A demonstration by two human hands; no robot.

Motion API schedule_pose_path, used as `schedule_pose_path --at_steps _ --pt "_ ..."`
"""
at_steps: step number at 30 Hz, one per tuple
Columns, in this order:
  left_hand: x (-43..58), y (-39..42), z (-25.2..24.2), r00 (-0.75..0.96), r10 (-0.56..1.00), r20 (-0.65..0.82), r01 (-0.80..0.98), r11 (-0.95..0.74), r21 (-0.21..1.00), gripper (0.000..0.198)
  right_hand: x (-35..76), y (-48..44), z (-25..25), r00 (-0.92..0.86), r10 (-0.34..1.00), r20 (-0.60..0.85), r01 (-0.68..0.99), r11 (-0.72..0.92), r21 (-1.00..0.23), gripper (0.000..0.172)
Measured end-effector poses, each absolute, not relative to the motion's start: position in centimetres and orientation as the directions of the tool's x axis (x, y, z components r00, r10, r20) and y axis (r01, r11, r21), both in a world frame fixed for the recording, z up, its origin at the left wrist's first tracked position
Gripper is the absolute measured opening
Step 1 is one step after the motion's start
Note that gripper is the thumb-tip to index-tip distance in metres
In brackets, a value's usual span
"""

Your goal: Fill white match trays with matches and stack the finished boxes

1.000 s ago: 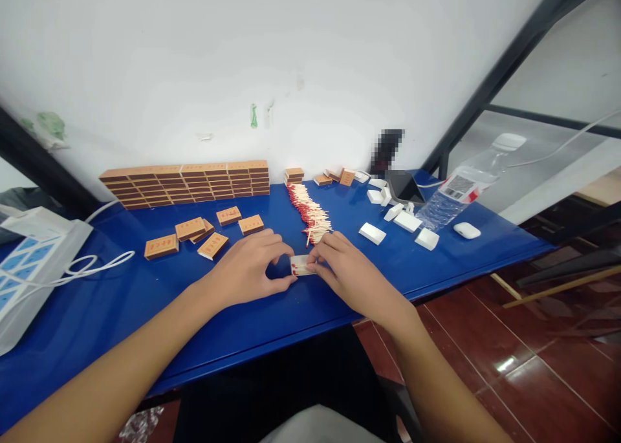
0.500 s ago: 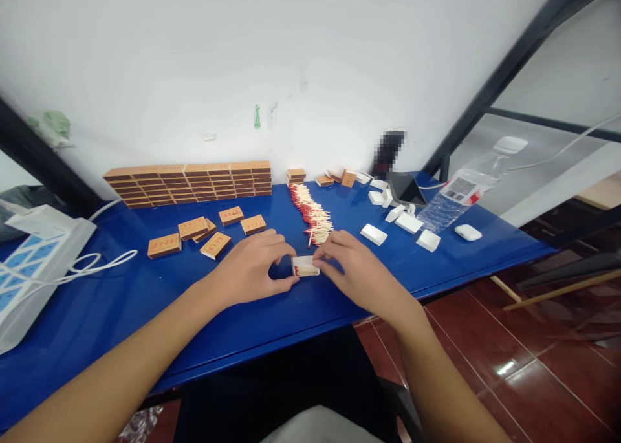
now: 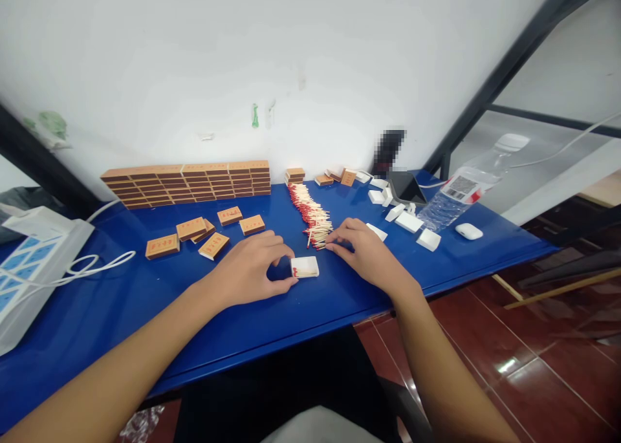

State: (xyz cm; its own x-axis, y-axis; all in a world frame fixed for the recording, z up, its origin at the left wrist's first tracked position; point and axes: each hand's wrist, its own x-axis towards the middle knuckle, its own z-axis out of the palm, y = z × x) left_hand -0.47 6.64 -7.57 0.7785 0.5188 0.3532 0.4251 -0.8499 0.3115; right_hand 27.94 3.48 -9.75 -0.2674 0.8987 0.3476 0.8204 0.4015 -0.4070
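Observation:
A white matchbox tray [image 3: 305, 267] lies on the blue table, with a few red-tipped matches along its near side. Thumb and fingers of my left hand [image 3: 257, 265] hold the tray by its left end. A long pile of red-headed matches [image 3: 313, 215] runs from the wall side toward me. At the pile's near end, my right hand [image 3: 363, 252] pinches at the matches with thumb and forefinger; exactly how many are between the fingertips is hidden. My right hand is apart from the tray.
Stacked matchboxes [image 3: 189, 183] line the wall, and several loose matchboxes [image 3: 213, 245] lie left. Several white trays [image 3: 408, 221], a dark-screened device [image 3: 407, 189], a water bottle [image 3: 460, 187] and a white case [image 3: 468, 231] occupy the right. A power strip [image 3: 43, 268] sits far left.
My right hand has moved from the tray's right end, up and right to the near end of the match pile. My left hand keeps holding the tray.

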Motion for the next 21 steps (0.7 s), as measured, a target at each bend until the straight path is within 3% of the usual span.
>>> schedule_pose_path --at_steps 21 --pt "-0.4 6.6 -7.4 0.784 0.53 0.324 0.438 -0.841 0.318 0.018 28.1 2.0 -8.9 -0.256 0.935 0.247 0.819 0.345 -0.458 0.011"
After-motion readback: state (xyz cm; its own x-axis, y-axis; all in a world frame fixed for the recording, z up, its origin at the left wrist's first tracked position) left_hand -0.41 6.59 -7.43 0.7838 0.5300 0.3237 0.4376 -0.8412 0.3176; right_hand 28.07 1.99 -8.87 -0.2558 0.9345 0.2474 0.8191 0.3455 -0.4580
